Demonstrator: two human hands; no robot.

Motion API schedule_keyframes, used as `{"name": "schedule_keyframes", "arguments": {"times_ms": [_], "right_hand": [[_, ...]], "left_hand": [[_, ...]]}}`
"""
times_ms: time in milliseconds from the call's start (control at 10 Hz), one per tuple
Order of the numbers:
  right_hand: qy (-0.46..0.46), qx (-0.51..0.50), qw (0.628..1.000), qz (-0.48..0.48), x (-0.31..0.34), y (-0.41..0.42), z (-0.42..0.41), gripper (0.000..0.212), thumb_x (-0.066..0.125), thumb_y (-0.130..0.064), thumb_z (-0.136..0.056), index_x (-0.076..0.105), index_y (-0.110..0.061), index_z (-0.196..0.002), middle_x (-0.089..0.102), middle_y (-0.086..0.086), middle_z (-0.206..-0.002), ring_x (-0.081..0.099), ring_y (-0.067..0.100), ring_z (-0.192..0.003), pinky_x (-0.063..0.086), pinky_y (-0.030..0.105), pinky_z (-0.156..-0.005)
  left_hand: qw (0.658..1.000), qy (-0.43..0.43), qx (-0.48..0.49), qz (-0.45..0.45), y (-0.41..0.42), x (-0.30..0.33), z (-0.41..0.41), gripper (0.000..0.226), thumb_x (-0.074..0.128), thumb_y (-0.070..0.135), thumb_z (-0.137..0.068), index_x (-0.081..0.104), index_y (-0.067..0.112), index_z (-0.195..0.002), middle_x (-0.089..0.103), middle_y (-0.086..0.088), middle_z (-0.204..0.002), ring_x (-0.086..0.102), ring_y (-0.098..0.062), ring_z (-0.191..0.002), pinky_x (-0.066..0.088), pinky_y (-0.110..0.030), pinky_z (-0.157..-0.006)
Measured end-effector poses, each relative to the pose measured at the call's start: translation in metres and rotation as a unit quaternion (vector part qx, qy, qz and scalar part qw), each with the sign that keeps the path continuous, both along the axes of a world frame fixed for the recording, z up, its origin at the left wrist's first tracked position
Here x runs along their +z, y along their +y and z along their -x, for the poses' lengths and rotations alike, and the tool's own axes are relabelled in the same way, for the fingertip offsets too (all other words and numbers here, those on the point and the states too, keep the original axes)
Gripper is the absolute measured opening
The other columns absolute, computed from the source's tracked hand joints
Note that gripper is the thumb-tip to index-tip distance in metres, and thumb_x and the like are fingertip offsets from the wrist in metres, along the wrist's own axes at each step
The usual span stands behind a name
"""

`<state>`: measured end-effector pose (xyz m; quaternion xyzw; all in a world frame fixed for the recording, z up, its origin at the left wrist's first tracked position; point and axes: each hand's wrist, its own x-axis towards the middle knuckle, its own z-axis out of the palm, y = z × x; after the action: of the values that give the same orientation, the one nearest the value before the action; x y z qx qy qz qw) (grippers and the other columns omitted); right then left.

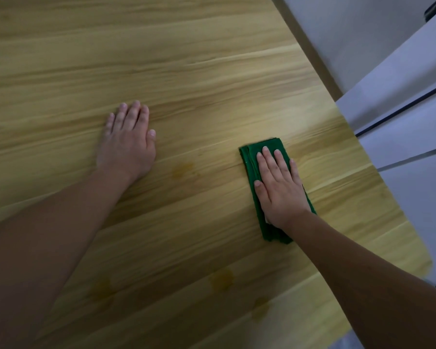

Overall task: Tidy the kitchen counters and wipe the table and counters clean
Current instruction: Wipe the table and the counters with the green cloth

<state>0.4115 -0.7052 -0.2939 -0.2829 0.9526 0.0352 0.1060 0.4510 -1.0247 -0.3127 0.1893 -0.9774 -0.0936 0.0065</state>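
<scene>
A light wooden table (186,71) fills most of the head view. A folded green cloth (249,159) lies flat on it toward the right side. My right hand (278,187) presses down on the cloth with straight fingers, covering its middle. My left hand (127,142) rests flat on the bare wood to the left, fingers straight and together, holding nothing. A faint yellowish stain (181,170) shows on the wood between the two hands, and darker smudges (222,279) lie nearer to me.
The table's right edge (363,152) runs diagonally from top centre to lower right. Beyond it stand white cabinet fronts (400,84) with a dark gap between doors. A grey wall strip sits at the top right.
</scene>
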Motion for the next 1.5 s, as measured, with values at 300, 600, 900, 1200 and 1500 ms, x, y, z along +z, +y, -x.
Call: {"name": "schedule_keyframes", "arguments": {"times_ms": [300,600,900,1200,1500], "right_hand": [[0.002,0.023,1.000,0.009,-0.001,-0.021,0.020,0.065,-0.004,-0.044,-0.094,-0.006,-0.017,-0.153,-0.013,-0.003,-0.160,-0.017,0.015,-0.146,-0.006,0.041,-0.120],[-0.001,0.003,1.000,0.012,0.000,-0.036,0.006,0.065,-0.005,-0.044,-0.094,-0.006,-0.016,-0.152,-0.012,-0.001,-0.160,-0.019,0.016,-0.145,-0.009,0.042,-0.119],[-0.001,0.038,0.999,0.016,-0.002,-0.054,-0.021,0.060,0.002,-0.043,-0.099,-0.008,-0.016,-0.152,-0.012,-0.001,-0.160,-0.018,0.017,-0.146,-0.005,0.044,-0.120],[0.004,0.037,0.999,0.008,-0.003,-0.053,-0.026,0.061,-0.006,-0.044,-0.095,-0.013,-0.017,-0.150,-0.016,-0.002,-0.159,-0.020,0.017,-0.145,-0.005,0.043,-0.120],[0.005,0.046,0.999,0.015,-0.001,-0.052,-0.024,0.062,-0.003,-0.043,-0.096,-0.008,-0.017,-0.152,-0.014,-0.002,-0.160,-0.018,0.016,-0.146,-0.004,0.043,-0.120]], "left_hand": [[1.000,0.000,0.002,0.000,0.001,-0.003,0.001,0.057,0.027,0.033,-0.101,0.016,0.013,-0.153,0.009,-0.001,-0.162,0.003,-0.020,-0.149,0.000,-0.038,-0.121],[1.000,0.009,-0.005,0.000,-0.002,-0.003,0.001,0.057,0.029,0.032,-0.101,0.020,0.012,-0.153,0.013,-0.003,-0.161,0.007,-0.022,-0.149,0.003,-0.040,-0.121],[1.000,0.011,-0.005,-0.004,-0.001,-0.003,0.000,0.057,0.028,0.032,-0.101,0.018,0.011,-0.153,0.012,-0.004,-0.161,0.006,-0.022,-0.149,0.003,-0.040,-0.121],[1.000,0.015,-0.002,-0.002,0.002,-0.002,-0.002,0.057,0.030,0.031,-0.100,0.020,0.012,-0.153,0.014,-0.003,-0.161,0.007,-0.022,-0.148,0.003,-0.039,-0.121],[0.998,0.017,0.044,-0.034,0.024,0.005,-0.026,0.056,0.029,0.028,-0.102,0.017,0.007,-0.152,0.013,-0.007,-0.161,0.006,-0.024,-0.148,-0.001,-0.038,-0.120]]}}
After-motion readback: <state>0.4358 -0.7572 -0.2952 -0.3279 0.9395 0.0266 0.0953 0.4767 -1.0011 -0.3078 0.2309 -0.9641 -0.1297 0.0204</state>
